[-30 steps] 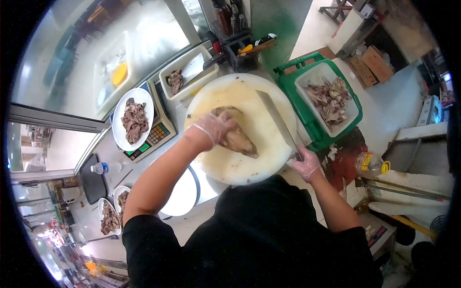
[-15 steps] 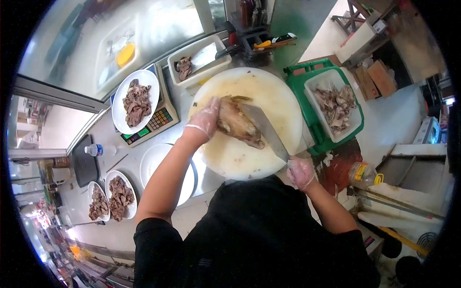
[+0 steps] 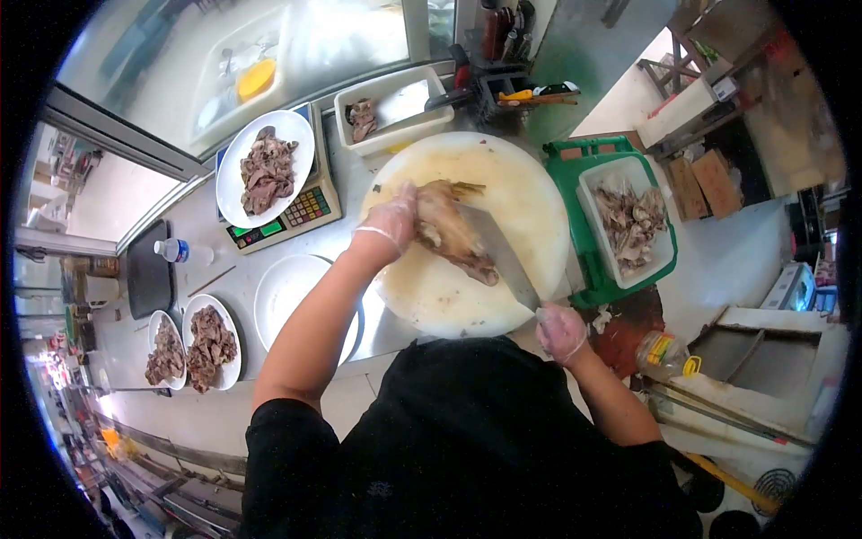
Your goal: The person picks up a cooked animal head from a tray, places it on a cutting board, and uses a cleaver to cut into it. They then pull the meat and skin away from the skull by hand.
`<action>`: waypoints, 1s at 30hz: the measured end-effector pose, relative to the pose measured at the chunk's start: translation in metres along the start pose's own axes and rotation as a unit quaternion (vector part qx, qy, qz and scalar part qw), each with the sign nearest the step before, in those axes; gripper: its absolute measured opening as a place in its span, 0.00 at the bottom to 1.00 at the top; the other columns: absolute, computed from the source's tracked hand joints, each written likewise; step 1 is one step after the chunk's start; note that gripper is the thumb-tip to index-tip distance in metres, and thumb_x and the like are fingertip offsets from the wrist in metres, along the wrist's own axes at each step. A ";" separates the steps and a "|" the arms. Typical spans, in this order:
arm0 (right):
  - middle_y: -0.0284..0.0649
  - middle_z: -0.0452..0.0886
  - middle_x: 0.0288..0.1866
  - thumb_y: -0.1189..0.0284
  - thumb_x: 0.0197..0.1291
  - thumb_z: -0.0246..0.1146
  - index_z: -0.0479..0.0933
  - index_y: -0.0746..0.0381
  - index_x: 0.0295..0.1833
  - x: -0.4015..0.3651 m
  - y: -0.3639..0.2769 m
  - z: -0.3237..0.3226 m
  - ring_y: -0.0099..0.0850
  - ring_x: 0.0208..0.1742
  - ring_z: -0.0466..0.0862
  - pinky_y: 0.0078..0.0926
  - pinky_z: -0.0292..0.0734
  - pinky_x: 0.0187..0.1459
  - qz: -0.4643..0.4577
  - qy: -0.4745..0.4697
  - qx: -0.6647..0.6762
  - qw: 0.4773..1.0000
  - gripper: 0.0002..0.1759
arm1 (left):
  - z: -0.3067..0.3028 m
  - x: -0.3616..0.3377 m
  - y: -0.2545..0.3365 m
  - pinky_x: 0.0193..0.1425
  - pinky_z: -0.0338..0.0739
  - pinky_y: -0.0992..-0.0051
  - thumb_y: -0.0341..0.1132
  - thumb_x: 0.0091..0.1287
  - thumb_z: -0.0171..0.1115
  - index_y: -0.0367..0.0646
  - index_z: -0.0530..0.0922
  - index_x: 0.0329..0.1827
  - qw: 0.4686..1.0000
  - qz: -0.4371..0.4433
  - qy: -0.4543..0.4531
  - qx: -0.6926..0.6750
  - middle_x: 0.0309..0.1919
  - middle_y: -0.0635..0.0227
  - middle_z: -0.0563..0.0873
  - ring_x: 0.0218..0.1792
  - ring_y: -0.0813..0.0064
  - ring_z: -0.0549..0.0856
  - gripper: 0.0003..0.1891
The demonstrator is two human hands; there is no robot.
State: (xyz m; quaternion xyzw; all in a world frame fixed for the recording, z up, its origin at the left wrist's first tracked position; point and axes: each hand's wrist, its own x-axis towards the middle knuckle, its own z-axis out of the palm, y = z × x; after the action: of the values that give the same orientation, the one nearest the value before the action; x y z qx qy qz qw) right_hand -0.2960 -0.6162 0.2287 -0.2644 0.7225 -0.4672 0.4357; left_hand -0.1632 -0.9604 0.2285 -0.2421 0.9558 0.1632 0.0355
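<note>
On the round white cutting board (image 3: 530,189) lies a browned piece of meat (image 3: 446,229). My left hand (image 3: 392,222), in a clear plastic glove, is closed on the meat's left end. Also gloved, my right hand (image 3: 561,332) grips the handle of a cleaver (image 3: 503,258) at the board's lower right edge. The broad blade slants up and left, its far end against the right side of the meat. The cleaver's handle is mostly hidden by my fingers.
A plate of sliced meat (image 3: 301,135) sits on a scale (image 3: 316,199). A white tray (image 3: 392,141) holds meat and another blade. Two meat plates and an empty plate (image 3: 278,292) are at left. A green crate (image 3: 588,292) with a tub of pieces stands right, a plastic jug (image 3: 663,355) below.
The camera view has shifted and tilted slightly. Both hands keep their holds, and the cleaver and meat stay in nearly the same position on the board.
</note>
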 end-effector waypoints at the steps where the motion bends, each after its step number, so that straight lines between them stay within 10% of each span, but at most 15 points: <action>1: 0.29 0.72 0.16 0.58 0.70 0.55 0.74 0.77 0.59 -0.001 -0.002 0.000 0.19 0.18 0.72 0.19 0.67 0.21 0.000 -0.001 -0.003 1.000 0.29 | -0.004 -0.001 0.002 0.53 0.78 0.56 0.26 0.64 0.47 0.29 0.60 0.70 1.000 -0.010 -0.015 0.001 0.51 0.41 0.82 0.46 0.44 0.84 0.28; 3: 0.30 0.70 0.15 0.59 0.72 0.51 0.73 0.62 0.32 -0.002 -0.009 0.003 0.20 0.17 0.70 0.20 0.65 0.21 0.030 -0.009 0.016 0.999 0.20 | -0.003 0.000 0.000 0.53 0.78 0.56 0.26 0.64 0.47 0.29 0.60 0.70 1.000 -0.011 -0.012 -0.007 0.51 0.41 0.82 0.46 0.44 0.84 0.28; 16: 0.30 0.70 0.15 0.53 0.72 0.52 0.76 0.62 0.35 0.000 -0.049 0.017 0.21 0.18 0.71 0.21 0.66 0.22 0.015 0.011 -0.096 0.995 0.24 | -0.007 -0.001 0.002 0.47 0.80 0.57 0.26 0.65 0.50 0.33 0.68 0.56 0.999 -0.026 -0.011 -0.044 0.39 0.43 0.84 0.41 0.46 0.86 0.17; 18: 0.30 0.72 0.19 0.52 0.73 0.50 0.78 0.66 0.57 0.000 -0.057 0.013 0.22 0.22 0.73 0.25 0.71 0.27 0.073 -0.023 -0.118 0.990 0.28 | -0.004 -0.002 0.001 0.47 0.80 0.57 0.26 0.65 0.49 0.33 0.68 0.56 0.999 -0.021 -0.006 -0.036 0.39 0.42 0.84 0.40 0.47 0.86 0.16; 25: 0.41 0.77 0.22 0.54 0.74 0.49 0.78 0.64 0.53 0.012 -0.078 0.019 0.32 0.26 0.79 0.30 0.74 0.33 0.079 -0.034 -0.177 0.980 0.25 | -0.001 -0.001 -0.004 0.46 0.80 0.57 0.27 0.67 0.43 0.31 0.70 0.55 0.997 -0.011 -0.001 -0.071 0.41 0.41 0.85 0.39 0.47 0.86 0.16; 28: 0.54 0.80 0.31 0.55 0.74 0.47 0.78 0.64 0.53 0.027 -0.073 0.021 0.48 0.37 0.82 0.39 0.76 0.43 -0.052 0.026 -0.301 0.952 0.24 | -0.001 0.000 -0.004 0.45 0.80 0.59 0.27 0.67 0.44 0.31 0.70 0.54 0.998 -0.021 -0.006 -0.064 0.39 0.43 0.85 0.39 0.49 0.87 0.15; 30: 0.41 0.73 0.17 0.52 0.76 0.43 0.77 0.67 0.54 0.040 -0.096 0.023 0.30 0.17 0.73 0.31 0.67 0.23 -0.210 -0.032 -0.309 0.927 0.29 | 0.004 0.001 -0.004 0.44 0.80 0.60 0.28 0.68 0.45 0.31 0.70 0.53 0.999 -0.012 0.002 -0.037 0.38 0.44 0.85 0.38 0.50 0.87 0.14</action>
State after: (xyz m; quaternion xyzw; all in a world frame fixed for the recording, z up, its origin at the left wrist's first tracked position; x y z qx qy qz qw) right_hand -0.2975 -0.6991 0.2960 -0.5464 0.7447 -0.2926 0.2474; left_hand -0.1620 -0.9629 0.2230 -0.2553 0.9460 0.1978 0.0261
